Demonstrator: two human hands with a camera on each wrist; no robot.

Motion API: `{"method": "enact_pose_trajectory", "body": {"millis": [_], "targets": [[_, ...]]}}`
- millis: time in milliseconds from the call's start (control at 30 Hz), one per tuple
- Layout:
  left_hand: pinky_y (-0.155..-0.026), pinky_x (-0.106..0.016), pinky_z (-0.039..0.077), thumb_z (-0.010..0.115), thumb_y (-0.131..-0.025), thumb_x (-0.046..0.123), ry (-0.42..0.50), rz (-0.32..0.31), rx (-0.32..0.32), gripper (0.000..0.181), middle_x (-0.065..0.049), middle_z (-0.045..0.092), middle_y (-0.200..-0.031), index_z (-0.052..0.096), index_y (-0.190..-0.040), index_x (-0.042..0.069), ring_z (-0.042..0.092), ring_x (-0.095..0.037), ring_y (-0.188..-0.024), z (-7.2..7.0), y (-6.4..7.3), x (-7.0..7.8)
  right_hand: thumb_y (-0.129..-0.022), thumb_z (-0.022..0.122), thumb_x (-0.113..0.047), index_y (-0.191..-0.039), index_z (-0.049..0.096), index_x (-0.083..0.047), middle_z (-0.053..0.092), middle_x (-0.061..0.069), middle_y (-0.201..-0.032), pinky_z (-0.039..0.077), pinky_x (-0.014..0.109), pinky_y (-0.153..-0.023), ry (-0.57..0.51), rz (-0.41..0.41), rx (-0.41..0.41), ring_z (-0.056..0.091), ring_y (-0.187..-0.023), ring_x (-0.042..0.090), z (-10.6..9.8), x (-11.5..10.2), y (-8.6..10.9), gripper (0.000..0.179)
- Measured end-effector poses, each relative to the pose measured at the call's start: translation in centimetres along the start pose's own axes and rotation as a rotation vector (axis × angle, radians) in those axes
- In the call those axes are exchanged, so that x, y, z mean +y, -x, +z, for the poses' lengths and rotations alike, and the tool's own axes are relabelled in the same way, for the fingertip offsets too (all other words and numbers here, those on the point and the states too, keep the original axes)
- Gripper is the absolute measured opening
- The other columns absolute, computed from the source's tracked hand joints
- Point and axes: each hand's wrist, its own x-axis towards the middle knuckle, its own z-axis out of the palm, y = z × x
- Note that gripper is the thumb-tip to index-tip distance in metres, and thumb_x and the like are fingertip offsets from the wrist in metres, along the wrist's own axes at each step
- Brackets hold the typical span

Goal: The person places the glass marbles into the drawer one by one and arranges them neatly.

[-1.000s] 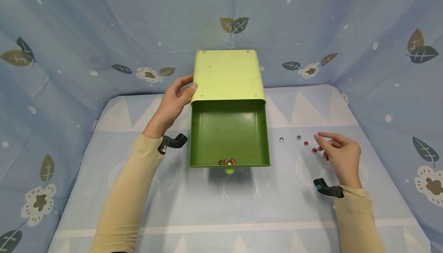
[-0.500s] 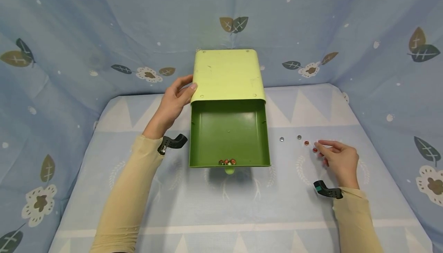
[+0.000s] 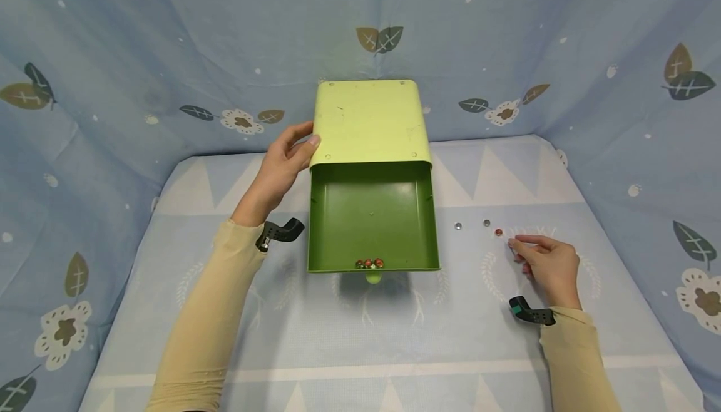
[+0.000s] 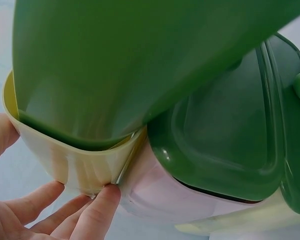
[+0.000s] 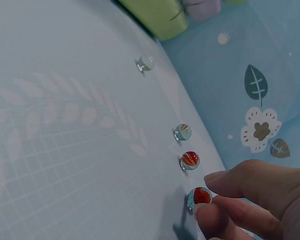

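A small drawer cabinet (image 3: 368, 121) with a pale yellow shell stands at the back middle of the table. Its green drawer (image 3: 372, 211) is pulled out, and several red-patterned marbles (image 3: 368, 263) lie along the drawer's front wall. My left hand (image 3: 278, 164) holds the cabinet's left side, thumb at one edge and fingers spread on the shell. At the right, my right hand (image 3: 549, 268) pinches a red-and-clear marble (image 5: 200, 196) between thumb and fingers; the fingers hide it in the head view. Close by lie another red marble (image 3: 498, 232) and two clear marbles, a nearer one (image 3: 487, 223) and a farther one (image 3: 458, 226).
In the left wrist view, a pink-shelled compartment (image 4: 155, 192) with a green drawer front sits beside the yellow one, below the top in the stack. A green knob (image 3: 373, 278) sticks out from the open drawer. Patterned blue curtains (image 3: 225, 36) hang around the table (image 3: 360, 349).
My right hand has come slightly down and left onto the nearest red marble, which is now between its fingers. The left hand, cabinet and drawer have stayed put.
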Motion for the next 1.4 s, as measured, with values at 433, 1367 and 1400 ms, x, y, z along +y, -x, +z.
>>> {"method": "enact_pose_trajectory", "body": {"millis": [433, 1367, 1400], "targets": [[-0.122, -0.045, 0.046, 0.061, -0.115, 0.034, 0.002, 0.0, -0.006, 0.062, -0.01, 0.045, -0.168, 0.04, -0.168, 0.009, 0.051, -0.025, -0.149, -0.1, 0.1, 0.1, -0.102, 0.082, -0.028, -0.127, 0.078, 0.003, 0.075, -0.002, -0.073, 0.054, 0.025, -0.046, 0.024, -0.023, 0.002, 0.062, -0.053, 0.012, 0.2, 0.1, 0.4, 0.04], [-0.122, -0.044, 0.046, 0.062, -0.115, 0.034, 0.005, 0.005, -0.003, 0.062, -0.01, 0.046, -0.167, 0.041, -0.167, 0.008, 0.052, -0.025, -0.149, -0.1, 0.1, 0.0, -0.101, 0.084, -0.022, -0.117, 0.082, 0.005, 0.074, 0.005, -0.073, 0.05, 0.023, -0.045, 0.131, -0.111, 0.062, 0.065, -0.052, 0.014, 0.5, 0.2, 1.3, 0.031], [-0.122, -0.044, 0.046, 0.062, -0.115, 0.034, 0.005, 0.007, -0.002, 0.062, -0.01, 0.046, -0.167, 0.041, -0.167, 0.008, 0.052, -0.025, -0.149, -0.1, 0.1, 0.0, -0.101, 0.083, -0.022, -0.117, 0.082, 0.005, 0.074, 0.005, -0.073, 0.05, 0.023, -0.045, 0.129, -0.11, 0.063, 0.065, -0.053, 0.014, 0.5, 0.2, 1.3, 0.032]]}}
